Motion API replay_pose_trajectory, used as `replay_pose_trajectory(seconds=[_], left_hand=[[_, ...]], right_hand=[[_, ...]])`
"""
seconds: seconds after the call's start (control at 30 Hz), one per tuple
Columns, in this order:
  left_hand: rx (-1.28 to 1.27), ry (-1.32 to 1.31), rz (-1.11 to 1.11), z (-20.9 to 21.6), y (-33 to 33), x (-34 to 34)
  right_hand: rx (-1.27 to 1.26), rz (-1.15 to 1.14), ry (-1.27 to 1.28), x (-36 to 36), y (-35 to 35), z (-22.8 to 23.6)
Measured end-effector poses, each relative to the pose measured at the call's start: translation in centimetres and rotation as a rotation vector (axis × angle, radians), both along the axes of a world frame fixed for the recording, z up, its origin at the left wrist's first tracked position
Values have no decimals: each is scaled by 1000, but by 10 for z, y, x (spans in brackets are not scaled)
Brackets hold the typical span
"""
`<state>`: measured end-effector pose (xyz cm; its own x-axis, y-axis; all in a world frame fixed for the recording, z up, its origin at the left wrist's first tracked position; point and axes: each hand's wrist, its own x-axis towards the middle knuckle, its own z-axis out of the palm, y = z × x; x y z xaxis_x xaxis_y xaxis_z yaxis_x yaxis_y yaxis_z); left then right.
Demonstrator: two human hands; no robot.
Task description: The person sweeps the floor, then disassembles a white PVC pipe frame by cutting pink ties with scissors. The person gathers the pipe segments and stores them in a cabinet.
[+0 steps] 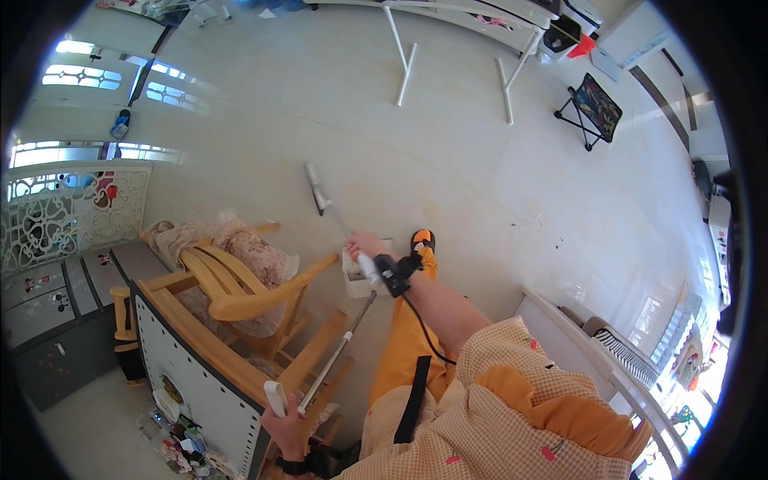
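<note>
My right hand (pixel 370 246) is closed round the white grip of a broom (pixel 314 182). Its narrow grey-white head touches the pale floor ahead and to the left of that hand. Low at the left, my left hand (pixel 288 428) grips the long metal handle (pixel 336 354) of a dustpan, close to its white end piece (pixel 274 398). The white dustpan (pixel 356 280) is down by my foot, partly covered by my right hand and forearm. A black strapped device (pixel 392 274) with a cable sits on my right wrist.
Wooden armchairs (pixel 264 300) with a pinkish cover stand at left beside a studded white-topped table (pixel 192 384). Dark specks (pixel 558 242) lie on the floor at right. A folding stool (pixel 594 110) and white rack legs (pixel 406 72) stand farther off; a white-railed cabinet (pixel 560 332) is at right.
</note>
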<state>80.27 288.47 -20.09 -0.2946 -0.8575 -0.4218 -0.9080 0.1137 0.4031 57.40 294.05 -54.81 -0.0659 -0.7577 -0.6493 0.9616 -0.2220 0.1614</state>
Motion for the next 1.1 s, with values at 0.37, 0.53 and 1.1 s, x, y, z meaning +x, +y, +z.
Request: replay_pose_trajectory(seconds=[0.37,0.53,1.1], left_hand=[[47,-65,-87,-23,-72,-81],[34,-33,-99,-42,-98,-101],[-307,-313,-235,-64,-153,-143]], right_hand=[[568,-334,-253,38,298,102],[602,-581,-500,41,357,134],[70,-84,-50,-199,27,-13]])
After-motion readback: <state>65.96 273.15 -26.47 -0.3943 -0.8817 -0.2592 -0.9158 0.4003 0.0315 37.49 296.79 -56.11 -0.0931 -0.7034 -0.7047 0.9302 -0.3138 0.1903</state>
